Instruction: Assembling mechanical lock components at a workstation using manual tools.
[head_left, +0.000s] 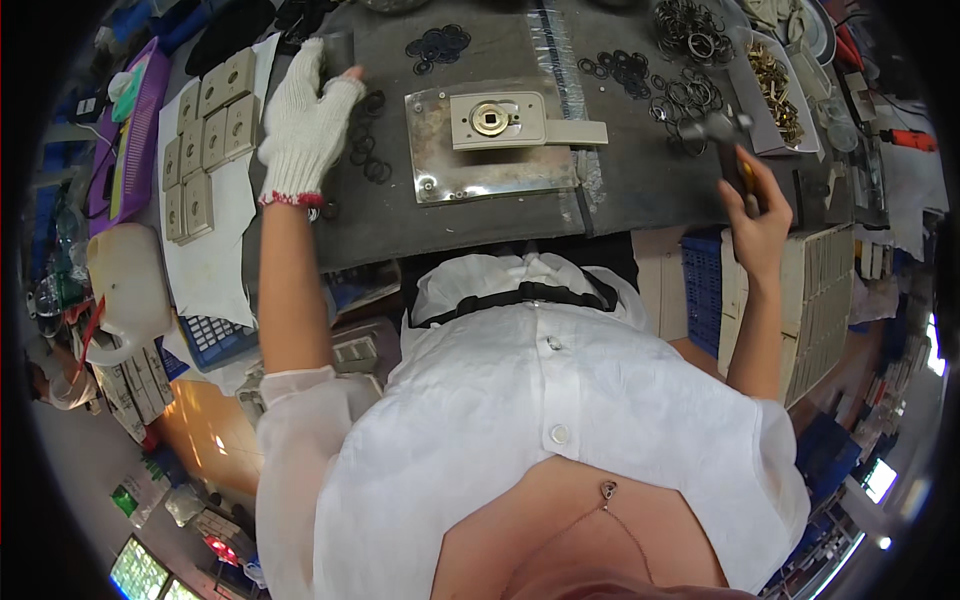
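Note:
My left hand (308, 130), in a white knitted glove with a red-edged cuff, reaches over the left side of the mat. Its thumb and fingers close around a short dark grey cylinder (340, 48), whose exact kind I cannot make out. My bare right hand (760, 215) grips a hammer (716, 127) by its dark and yellow handle, with the metal head raised over the right side. Between the hands, a beige lock plate (470, 133) with a round brass-coloured centre and a lever handle (577, 133) lies on a shiny metal plate (440, 180).
Black rings (438, 45) lie in piles across the dark mat (480, 222). A white box (803, 105) of brass-coloured parts stands at the right. Several beige plates (213, 138) rest on white paper at the left, beside a purple basket (140, 150) and a whitish jug (128, 270).

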